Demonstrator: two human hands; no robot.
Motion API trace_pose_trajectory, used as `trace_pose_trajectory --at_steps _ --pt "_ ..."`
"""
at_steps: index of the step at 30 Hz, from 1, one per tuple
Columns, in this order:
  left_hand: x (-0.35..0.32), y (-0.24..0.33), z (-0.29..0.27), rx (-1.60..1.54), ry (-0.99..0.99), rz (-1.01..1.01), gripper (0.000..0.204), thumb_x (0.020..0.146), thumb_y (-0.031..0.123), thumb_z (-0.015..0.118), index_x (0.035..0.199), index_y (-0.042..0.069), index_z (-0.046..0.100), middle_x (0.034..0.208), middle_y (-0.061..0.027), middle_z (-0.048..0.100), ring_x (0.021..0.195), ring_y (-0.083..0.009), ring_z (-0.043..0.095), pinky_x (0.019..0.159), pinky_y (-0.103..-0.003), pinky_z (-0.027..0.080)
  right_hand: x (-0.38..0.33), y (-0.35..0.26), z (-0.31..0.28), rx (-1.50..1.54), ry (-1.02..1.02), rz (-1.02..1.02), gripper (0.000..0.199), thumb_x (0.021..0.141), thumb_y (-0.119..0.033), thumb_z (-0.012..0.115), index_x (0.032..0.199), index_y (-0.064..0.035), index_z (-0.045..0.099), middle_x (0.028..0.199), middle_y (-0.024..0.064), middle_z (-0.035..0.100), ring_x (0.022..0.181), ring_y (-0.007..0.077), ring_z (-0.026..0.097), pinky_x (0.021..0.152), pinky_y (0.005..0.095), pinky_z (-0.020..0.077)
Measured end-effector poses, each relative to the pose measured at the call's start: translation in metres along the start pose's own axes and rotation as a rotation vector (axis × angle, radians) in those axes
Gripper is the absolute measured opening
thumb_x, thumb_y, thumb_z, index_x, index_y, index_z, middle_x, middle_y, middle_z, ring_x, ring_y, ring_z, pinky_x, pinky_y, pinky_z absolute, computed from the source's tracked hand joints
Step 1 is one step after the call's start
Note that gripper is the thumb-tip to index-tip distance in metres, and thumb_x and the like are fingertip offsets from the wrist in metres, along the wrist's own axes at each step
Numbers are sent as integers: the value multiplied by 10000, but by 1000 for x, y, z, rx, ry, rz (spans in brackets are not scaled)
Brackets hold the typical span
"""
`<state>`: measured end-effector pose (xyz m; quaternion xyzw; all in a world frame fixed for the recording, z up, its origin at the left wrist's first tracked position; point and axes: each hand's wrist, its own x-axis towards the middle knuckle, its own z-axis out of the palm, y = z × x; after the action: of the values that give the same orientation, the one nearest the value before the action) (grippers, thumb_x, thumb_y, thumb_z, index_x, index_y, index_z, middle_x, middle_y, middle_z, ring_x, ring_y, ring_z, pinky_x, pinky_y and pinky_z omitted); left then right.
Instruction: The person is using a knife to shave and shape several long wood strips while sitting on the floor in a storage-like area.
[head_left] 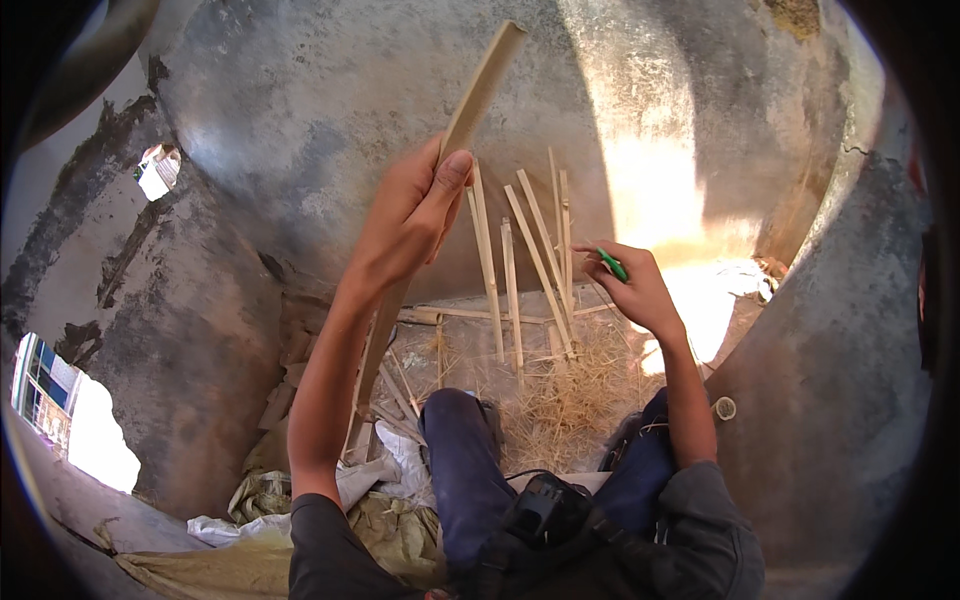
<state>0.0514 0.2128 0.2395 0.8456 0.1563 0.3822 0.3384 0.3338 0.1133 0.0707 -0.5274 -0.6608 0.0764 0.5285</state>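
My left hand point(408, 212) is raised and closed around a long split bamboo strip point(486, 84), thumb along its side. The strip slants from the upper middle down past my forearm to the floor beside my left leg. Lower and to the right, my right hand point(645, 295) is closed on a slim green object point(611, 264), perhaps a tool handle; its other end does not show clearly. It is apart from the bamboo strip. Several narrower bamboo strips point(540, 245) lean against the wall in front of me, between my hands.
Pale bamboo shavings point(572, 408) cover the floor between my knees. Crumpled sacks point(385, 535) lie at my left. A grey curved wall point(380, 90) stands ahead, with a ragged opening point(105, 435) at the left. A short round bamboo piece point(725, 408) is at the right.
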Motion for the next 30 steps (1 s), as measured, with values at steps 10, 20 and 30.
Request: trace_pose_trajectory --at_steps 10,20,30 --pt "-78 -63 58 -249 -308 -281 388 1200 443 488 1123 79 599 641 69 432 474 -46 395 442 -251 328 -14 -24 4 587 14 182 579 1119 -444 660 1544 -53 621 884 4 698 611 9 439 580 194 366" --pt "-124 -80 93 -320 -348 -403 448 1150 343 609 1489 57 541 1093 -103 697 952 -160 743 845 -325 583 -26 -19 32 509 141 230 410 1128 -393 667 1046 -16 805 590 -108 432 498 9 330 477 244 214" --pt "-262 -60 48 -59 618 -318 385 1058 183 768 1362 -10 629 1221 -149 716 1146 -197 707 878 -291 572 -12 53 -29 704 586 373 435 1123 -391 669 1132 38 741 621 -80 450 456 16 299 430 235 200"
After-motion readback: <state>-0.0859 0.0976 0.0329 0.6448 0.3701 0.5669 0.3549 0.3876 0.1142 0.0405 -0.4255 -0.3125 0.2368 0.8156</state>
